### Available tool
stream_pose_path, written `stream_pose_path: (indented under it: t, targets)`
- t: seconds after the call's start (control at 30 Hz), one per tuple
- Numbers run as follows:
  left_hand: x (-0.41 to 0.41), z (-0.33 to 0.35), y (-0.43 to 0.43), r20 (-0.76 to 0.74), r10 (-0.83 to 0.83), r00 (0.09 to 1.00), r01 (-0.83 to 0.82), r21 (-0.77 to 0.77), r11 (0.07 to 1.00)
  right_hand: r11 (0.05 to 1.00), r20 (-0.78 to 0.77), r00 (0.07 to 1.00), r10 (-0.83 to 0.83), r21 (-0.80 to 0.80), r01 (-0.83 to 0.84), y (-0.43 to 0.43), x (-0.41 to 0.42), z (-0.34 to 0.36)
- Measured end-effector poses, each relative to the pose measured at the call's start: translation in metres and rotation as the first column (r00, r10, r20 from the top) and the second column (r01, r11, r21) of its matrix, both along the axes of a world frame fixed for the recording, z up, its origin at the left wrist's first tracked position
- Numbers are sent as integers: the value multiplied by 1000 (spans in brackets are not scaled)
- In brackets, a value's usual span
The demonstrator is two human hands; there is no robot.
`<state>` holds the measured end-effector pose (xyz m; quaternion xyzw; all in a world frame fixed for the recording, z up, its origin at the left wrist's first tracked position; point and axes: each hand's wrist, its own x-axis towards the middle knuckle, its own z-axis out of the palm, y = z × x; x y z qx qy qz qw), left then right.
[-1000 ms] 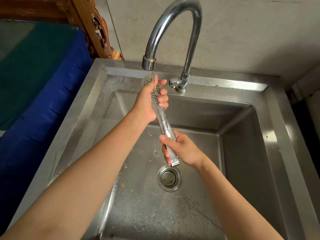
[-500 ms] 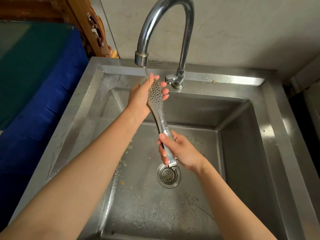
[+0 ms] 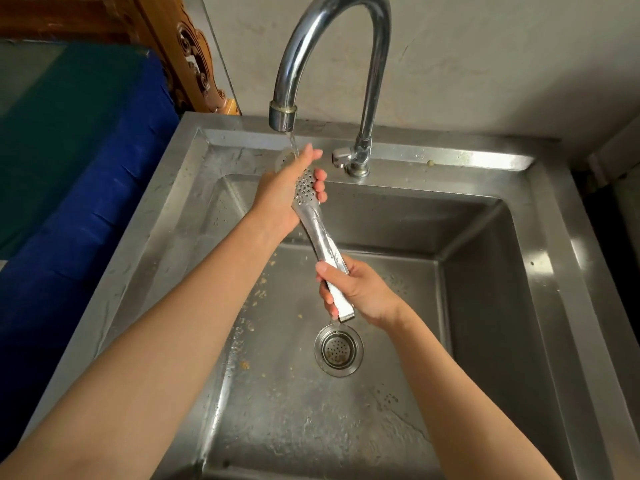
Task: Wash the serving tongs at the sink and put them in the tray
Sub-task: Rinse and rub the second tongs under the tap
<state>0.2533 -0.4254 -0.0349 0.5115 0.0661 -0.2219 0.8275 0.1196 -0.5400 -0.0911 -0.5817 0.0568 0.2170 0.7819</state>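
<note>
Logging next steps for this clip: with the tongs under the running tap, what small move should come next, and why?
Probably rub the left hand along the perforated head of the tongs: water from the tap lands there, while the right hand steadies the handle end.

Pretty soft, even daylight here, nothing harsh. Bright glare streaks on the sink (image 3: 485,161) back rim and right edge, plus shine on the faucet (image 3: 375,64). Wide-angle lens bends the edges; corners go dim, focus stays decent.

two bare forearms, left hand (image 3: 282,197), right hand (image 3: 360,292), short plain fingernails
</note>
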Motion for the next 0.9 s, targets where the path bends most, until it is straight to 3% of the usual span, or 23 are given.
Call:
stream_pose_path:
  t: [0.17,0.33,0.47,0.57,0.63,0.7,0.77,0.9]
  targets:
    - [-4,-15,48,-136,327,935,-321,60,945,980,-3,997,75,-185,-74,-19,32,33]
    - [-8,9,85,-117,638,761,-641,13,767,980,75,987,-143,-125,152,-5,69,57]
    - [-25,21,90,-71,700,711,-698,52,714,879,84,908,-411,-229,419,26,94,59]
    - [-43,19,99,-95,699,709,-702,-7,712,804,128,872,-472,-343,485,39,105,63]
    - [-54,15,105,-168,671,722,-690,-111,715,746,238,843,-483,-393,538,44,108,68]
    - [-65,12,109,-280,636,719,-693,-225,685,709,370,831,-416,-440,551,48,111,78]
    - [-73,10,108,-414,608,677,-734,-321,598,699,454,850,-268,-515,496,50,112,89]
    - [-78,10,109,-535,585,610,-791,-371,486,690,555,830,48,-620,374,53,109,108]
